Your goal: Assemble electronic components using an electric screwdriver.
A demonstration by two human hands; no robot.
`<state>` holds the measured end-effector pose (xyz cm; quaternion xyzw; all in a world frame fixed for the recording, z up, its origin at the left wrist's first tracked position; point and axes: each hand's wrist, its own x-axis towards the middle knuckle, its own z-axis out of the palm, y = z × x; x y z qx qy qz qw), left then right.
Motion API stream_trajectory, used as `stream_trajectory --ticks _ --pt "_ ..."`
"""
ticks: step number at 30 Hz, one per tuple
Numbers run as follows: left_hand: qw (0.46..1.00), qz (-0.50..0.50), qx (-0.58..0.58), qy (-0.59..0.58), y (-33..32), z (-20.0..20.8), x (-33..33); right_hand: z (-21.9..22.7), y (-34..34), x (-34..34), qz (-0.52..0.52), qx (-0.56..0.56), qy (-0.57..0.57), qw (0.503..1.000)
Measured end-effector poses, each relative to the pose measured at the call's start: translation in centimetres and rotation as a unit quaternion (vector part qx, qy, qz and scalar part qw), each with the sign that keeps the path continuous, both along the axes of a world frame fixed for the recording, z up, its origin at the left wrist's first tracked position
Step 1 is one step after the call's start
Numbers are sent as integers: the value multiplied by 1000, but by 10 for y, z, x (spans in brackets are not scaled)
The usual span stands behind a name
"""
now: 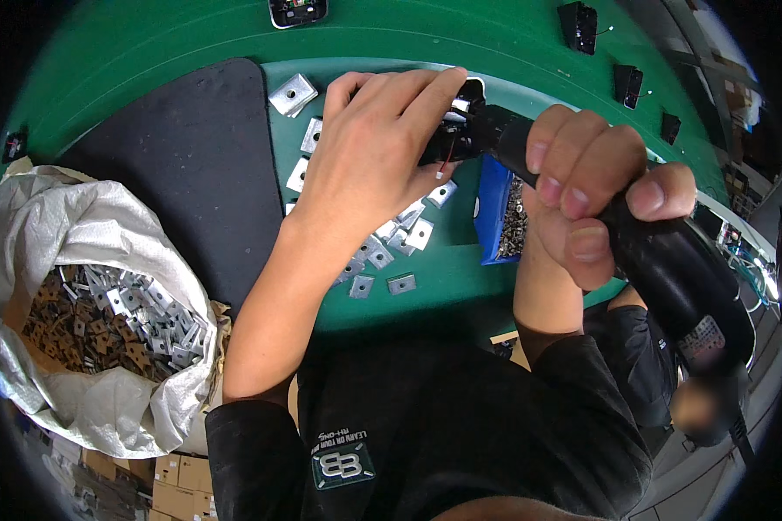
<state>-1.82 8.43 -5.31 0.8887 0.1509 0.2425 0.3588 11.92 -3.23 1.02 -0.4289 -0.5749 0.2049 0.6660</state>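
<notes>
My left hand (365,148) is closed over a small black housing (450,146) on the green work surface, fingers over its far side and thumb at its near side. A thin wire with a white plug sticks out by the thumb. In my right hand (595,178) is a black electric screwdriver (691,273), held tilted, its handle rising toward the lower right. The screwdriver's nose reaches the housing; its bit is hidden. Silver square plates (401,284) with holes lie around and under my left forearm. A blue bin (493,213) of small screws sits below the screwdriver.
A white woven sack (117,230) full of metal pieces stands at the left, beside a dark mat (191,165). Black housings (578,28) lie along the far right, and another opened unit (298,12) at the top. Another person (626,356) is at the lower right.
</notes>
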Motion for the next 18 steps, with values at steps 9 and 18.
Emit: stream_trajectory --ticks 9,18 --pt "993 28 107 49 -6 14 14 66 -41 12 -49 100 131 985" --pt "947 98 305 16 34 19 67 47 -65 27 -143 -45 36 988"
